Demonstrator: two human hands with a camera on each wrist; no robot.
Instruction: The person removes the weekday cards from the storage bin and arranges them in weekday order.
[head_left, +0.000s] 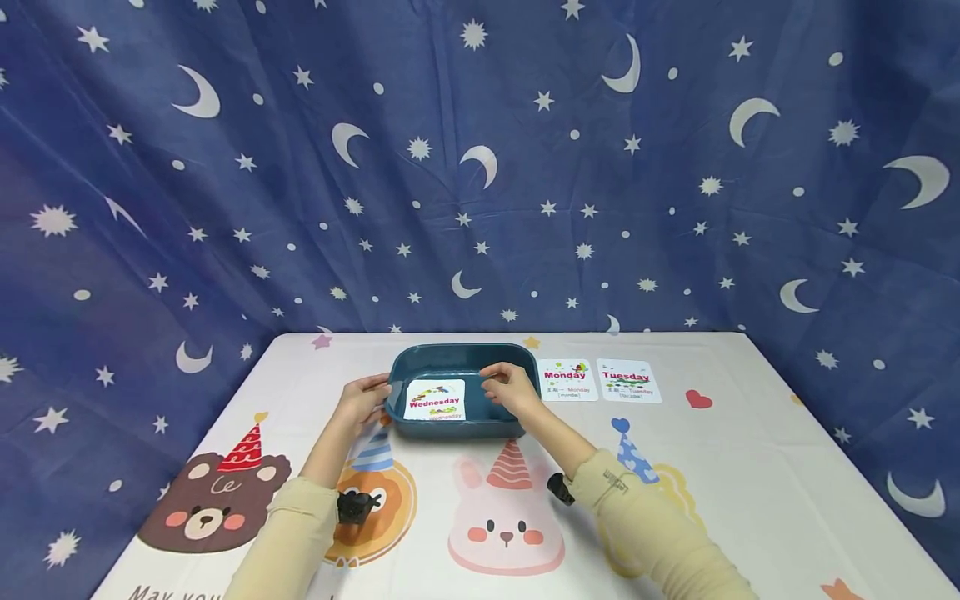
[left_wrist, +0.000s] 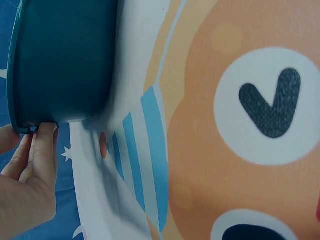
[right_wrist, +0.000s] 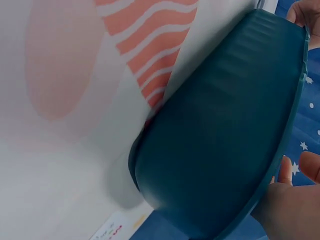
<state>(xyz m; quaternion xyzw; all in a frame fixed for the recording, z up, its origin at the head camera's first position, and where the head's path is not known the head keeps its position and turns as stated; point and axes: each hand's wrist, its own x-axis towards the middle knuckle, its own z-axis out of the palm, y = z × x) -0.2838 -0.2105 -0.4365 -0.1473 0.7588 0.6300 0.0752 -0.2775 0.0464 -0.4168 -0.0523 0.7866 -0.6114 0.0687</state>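
Note:
A dark teal plastic basin (head_left: 457, 429) stands near the table's far side. My left hand (head_left: 363, 402) pinches its left rim; in the left wrist view, the thumb and fingers (left_wrist: 46, 150) meet at the rim on either side. A white "Wednesday" card (head_left: 435, 401) lies inside, towards the left. Over the basin's right part is my right hand (head_left: 512, 390), its fingers loosely bent with nothing visible between them. The right wrist view shows this hand (right_wrist: 295, 207) beyond the rim, partly hidden by the basin wall (right_wrist: 210, 135).
Right of the basin, a "Monday" card (head_left: 567, 381) and a "Tuesday" card (head_left: 629, 382) lie side by side on the white tablecloth (head_left: 750, 467), printed with party animals. A blue curtain (head_left: 525, 250) with moons and stars hangs behind the table.

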